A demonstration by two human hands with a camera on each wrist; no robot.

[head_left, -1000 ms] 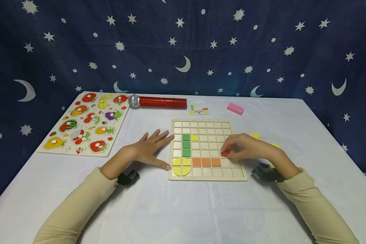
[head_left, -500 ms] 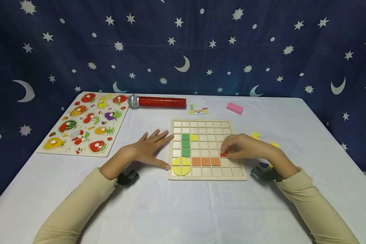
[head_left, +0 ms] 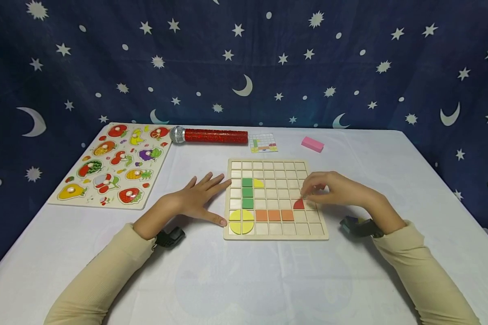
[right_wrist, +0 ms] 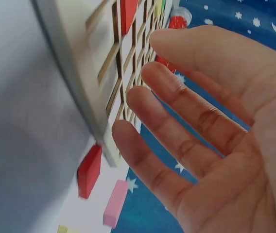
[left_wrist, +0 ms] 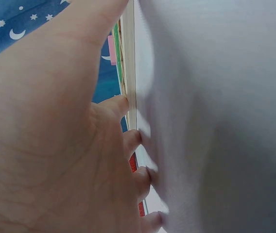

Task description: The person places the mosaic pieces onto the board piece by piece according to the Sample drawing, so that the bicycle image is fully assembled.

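A pale wooden grid board (head_left: 269, 169) lies in the middle of the table. My left hand (head_left: 197, 200) rests flat with spread fingers, its thumb and a fingertip at the board's left edge. My right hand (head_left: 335, 192) hovers over the board's right side, fingers loosely bent and nothing between them. Just left of its fingertips, a red quarter-circle tile (head_left: 298, 204) sits in a grid cell. Green square tiles (head_left: 247, 192) form a column on the left. Orange square tiles (head_left: 274, 215) make a row, beside yellow quarter-circle tiles (head_left: 241, 222) forming a circle. Another yellow quarter tile (head_left: 258, 183) lies higher up.
Behind the board are a small pattern card (head_left: 263, 143), a pink block (head_left: 312, 144) and a red microphone (head_left: 215, 136). A fruit peg puzzle (head_left: 114, 167) lies at the left. Past the board's edge, the right wrist view shows a loose red tile (right_wrist: 89, 171).
My right hand has let go of the red quarter-circle tile and moved right and slightly up, leaving the tile in its cell. My left hand has stayed still.
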